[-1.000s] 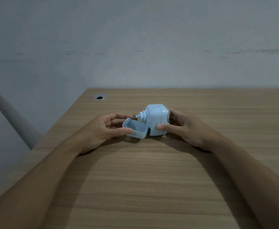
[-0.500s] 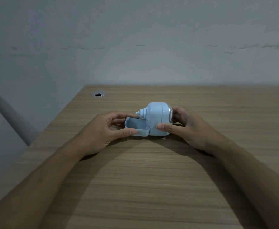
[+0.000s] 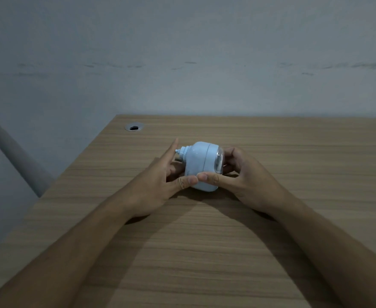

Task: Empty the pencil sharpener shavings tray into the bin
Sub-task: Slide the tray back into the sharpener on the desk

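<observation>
pale blue sharpener (image 3: 199, 165) pinched in right grip (image 3: 240, 181), left grip (image 3: 158, 183) loosely open, touching it.

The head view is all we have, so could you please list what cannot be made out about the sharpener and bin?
- Bin: not in the head view at all; outside the frame.
- Shavings tray: no separate tray is distinguishable on the pencil sharpener; the left hand covers that side.
- Contents: shavings cannot be seen through the opaque body.
- Far side: hidden behind the right hand.
- Underside on the table: hidden, in shadow.
</observation>
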The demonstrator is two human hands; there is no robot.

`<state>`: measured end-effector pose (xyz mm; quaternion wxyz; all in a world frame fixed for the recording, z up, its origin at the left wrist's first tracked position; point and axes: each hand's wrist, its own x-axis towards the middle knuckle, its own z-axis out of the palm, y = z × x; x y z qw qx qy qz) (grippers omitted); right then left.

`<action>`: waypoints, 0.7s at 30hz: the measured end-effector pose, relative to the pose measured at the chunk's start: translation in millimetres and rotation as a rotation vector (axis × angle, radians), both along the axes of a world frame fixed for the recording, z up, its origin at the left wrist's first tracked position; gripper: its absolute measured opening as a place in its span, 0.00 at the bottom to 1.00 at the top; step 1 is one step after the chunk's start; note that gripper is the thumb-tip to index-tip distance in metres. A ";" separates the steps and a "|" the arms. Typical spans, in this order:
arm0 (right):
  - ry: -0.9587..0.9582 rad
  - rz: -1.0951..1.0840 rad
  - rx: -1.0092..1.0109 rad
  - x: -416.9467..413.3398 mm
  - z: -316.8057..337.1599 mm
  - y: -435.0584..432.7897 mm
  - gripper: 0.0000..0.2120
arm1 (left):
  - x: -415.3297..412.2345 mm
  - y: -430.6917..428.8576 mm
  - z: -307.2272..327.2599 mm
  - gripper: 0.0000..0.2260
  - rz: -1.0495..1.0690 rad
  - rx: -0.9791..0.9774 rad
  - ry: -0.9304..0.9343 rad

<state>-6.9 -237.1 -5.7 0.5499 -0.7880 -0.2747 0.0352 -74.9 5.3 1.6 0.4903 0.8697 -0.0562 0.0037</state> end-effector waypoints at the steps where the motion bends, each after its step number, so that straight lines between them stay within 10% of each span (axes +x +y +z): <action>1: -0.004 -0.005 -0.007 -1.0 0.0 0.1 0.38 | 0.1 1.5 -0.7 0.55 0.006 0.015 -0.012; 13: -0.014 0.064 -0.098 -0.7 -7.0 -9.7 0.36 | -6.2 7.7 -5.2 0.17 0.133 0.016 -0.158; 21: -0.128 -0.033 -0.005 24.9 -10.8 2.0 0.32 | 18.0 5.6 -13.4 0.25 0.068 -0.076 -0.167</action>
